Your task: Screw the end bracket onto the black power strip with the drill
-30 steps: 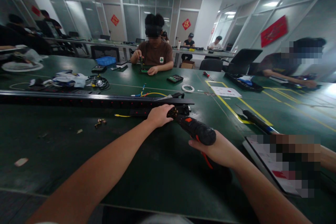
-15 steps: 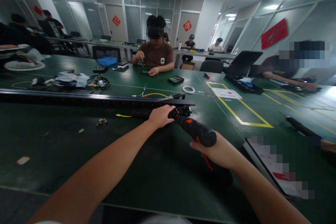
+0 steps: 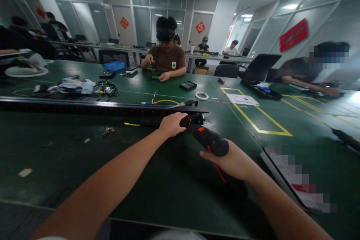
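My right hand (image 3: 232, 161) is wrapped round the grip of a black and red cordless screwdriver (image 3: 210, 140). The tool points away to the left, its nose at a small dark part with brass-coloured pieces (image 3: 185, 121). Beside that nose, my left hand (image 3: 171, 124) is closed on the dark part, with its fingertips partly hidden. The part lies at the right end of a black strip-like piece (image 3: 150, 120), from which a yellow wire (image 3: 132, 123) sticks out. Just behind runs a long black metal rail (image 3: 84, 107).
Brass screws (image 3: 109, 131) lie loose on the green table (image 3: 157, 191). A pixelated tablet-like panel (image 3: 292, 180) rests at right, near a black tool (image 3: 347, 138). Behind the rail are a white tape ring (image 3: 201, 95) and bundled cables (image 3: 108, 89). A co-worker (image 3: 167, 54) sits opposite.
The screwdriver and my right hand have shifted slightly left. At the right edge, the black tool has slid rightward, and the hand near it has left view. My left hand stays put.
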Demonstrator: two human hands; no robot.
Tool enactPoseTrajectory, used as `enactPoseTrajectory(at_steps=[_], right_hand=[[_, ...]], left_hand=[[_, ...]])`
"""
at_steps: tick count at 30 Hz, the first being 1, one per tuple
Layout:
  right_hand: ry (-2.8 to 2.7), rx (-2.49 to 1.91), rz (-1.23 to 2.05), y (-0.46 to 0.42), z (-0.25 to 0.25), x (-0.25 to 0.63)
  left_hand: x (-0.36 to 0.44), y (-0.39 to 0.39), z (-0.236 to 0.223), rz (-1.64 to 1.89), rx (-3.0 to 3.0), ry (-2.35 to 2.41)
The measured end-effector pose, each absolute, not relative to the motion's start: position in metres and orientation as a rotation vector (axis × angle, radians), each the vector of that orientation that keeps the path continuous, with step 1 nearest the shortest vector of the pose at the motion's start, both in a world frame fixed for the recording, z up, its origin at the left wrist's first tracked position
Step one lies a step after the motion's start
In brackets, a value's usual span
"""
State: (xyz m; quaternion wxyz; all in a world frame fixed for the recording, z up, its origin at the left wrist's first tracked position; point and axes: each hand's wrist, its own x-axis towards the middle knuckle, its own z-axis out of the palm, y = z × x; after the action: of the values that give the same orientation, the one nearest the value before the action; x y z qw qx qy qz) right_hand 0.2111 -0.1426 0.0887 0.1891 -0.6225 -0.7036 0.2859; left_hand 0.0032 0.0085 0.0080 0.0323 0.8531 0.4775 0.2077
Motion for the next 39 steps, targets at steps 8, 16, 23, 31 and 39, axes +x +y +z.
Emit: enactPoseTrajectory(at_steps=[8, 16, 23, 31, 39], right_hand=[[-1.901, -1.753, 0.938, -0.136, 0.085, 0.215], [-2.021, -1.756, 0.750, -0.141, 0.090, 0.208], [-1.970, -1.764, 0.835, -0.138, 0.086, 0.207], [-1.993, -1.770, 0.781, -0.143, 0.086, 0.205], [-1.991, -1.756, 0.790, -0.144, 0.091, 0.202]], left_hand=[[0.002, 0.013, 0.005, 0.688, 2.653, 1.428], [0.002, 0.013, 0.005, 0.666, 2.648, 1.448], [0.003, 0.011, 0.007, 0.650, 2.649, 1.453], [0.004, 0.011, 0.007, 0.634, 2.657, 1.469], [0.006, 0.009, 0.011, 0.598, 2.648, 1.495]])
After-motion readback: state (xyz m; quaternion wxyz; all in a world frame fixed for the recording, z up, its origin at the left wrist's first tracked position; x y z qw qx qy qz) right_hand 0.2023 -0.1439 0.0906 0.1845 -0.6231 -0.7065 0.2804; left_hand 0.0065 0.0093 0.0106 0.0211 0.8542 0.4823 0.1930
